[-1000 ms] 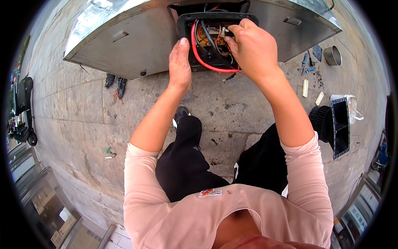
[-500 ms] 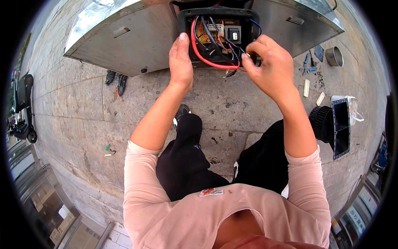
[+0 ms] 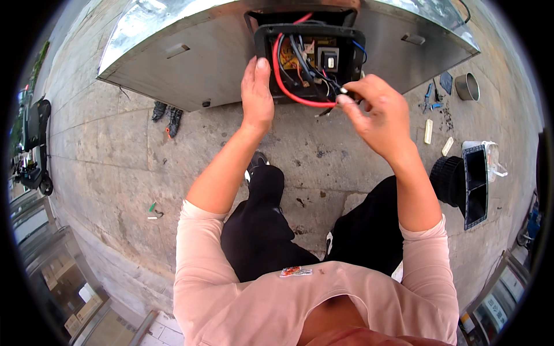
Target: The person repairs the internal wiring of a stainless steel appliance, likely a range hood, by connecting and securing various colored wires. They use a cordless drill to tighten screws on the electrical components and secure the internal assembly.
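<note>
Stained stone paving (image 3: 314, 164); blue tool (image 3: 427, 98) and metal cup (image 3: 467, 87) at right, scooter (image 3: 38, 135) far left; black box (image 3: 341, 31) before metal cabinet (image 3: 196, 72), left hand (image 3: 257, 101) unclenched at box's left edge, right hand (image 3: 380, 112) pinching wire (image 3: 330, 81)

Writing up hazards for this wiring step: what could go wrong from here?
1. The red cable loops across the front of the black box, close to the right hand; it could snag the fingers.
2. Dark wires crowd near the small pale piece that the right hand seems to pinch; a tug might strain one.
3. The left hand appears to rest against the box's left side; if that steadies it, letting go might let it shift.
</note>
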A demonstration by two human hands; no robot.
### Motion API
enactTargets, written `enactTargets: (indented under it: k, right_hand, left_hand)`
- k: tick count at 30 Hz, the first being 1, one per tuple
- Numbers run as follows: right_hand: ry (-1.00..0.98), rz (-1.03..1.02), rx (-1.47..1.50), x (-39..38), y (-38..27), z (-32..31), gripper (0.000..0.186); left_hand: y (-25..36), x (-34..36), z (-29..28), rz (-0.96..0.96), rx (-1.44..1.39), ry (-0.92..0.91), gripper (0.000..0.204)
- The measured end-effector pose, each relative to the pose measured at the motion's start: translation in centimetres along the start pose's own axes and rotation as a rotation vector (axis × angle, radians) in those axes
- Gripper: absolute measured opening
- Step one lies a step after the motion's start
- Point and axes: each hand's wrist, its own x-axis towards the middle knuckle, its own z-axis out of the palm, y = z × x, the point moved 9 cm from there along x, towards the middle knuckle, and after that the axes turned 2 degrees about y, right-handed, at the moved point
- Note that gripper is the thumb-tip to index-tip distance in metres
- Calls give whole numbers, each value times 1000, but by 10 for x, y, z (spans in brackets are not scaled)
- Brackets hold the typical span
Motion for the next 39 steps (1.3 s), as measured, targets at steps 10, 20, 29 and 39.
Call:
enactTargets:
  k: [10,20,29,39]
  right_hand:
    - [149,228,297,22,59,1,30]
    - [-79,84,70,67,15,40,31]
    - [-144,42,198,86,16,54,24]
    - [-215,-175,75,82,-8,47,19]
  left_hand:
    - [-14,2,-10,254,75,-206,62]
    - [-29,2,-19,176,-61,-265,71]
    - [-23,-5,-13,123,-104,-339,76]
    - [-31,-11,-15,138,-48,-329,83]
